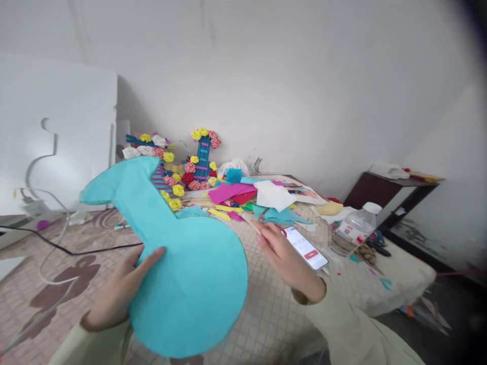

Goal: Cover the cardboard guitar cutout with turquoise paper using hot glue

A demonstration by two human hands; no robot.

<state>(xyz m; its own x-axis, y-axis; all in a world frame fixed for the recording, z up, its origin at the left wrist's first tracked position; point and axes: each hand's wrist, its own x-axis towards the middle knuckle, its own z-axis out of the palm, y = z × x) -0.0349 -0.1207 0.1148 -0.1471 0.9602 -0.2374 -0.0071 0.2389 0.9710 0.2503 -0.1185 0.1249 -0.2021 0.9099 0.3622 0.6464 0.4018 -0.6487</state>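
A large turquoise paper-covered cut-out [190,284], shaped like a lute with a round body and a hooked head, is held up above the table. My left hand [127,281] grips its left edge, thumb on the front face and the other fingers behind. To the right of the cut-out, my right hand [279,251] is closed on a thin pale stick [251,221] that points toward the paper pile. A small red loop [283,231] shows just beyond this hand; whether it is held cannot be told. Loose coloured paper [236,193] lies beyond both hands.
Two flower-trimmed stick models [203,157] stand near the wall. Right of my right hand are a lit phone [306,248] and a clear plastic bottle [355,228]. A black cable [87,251] crosses the left side. The table's right edge [429,276] drops to a dark floor.
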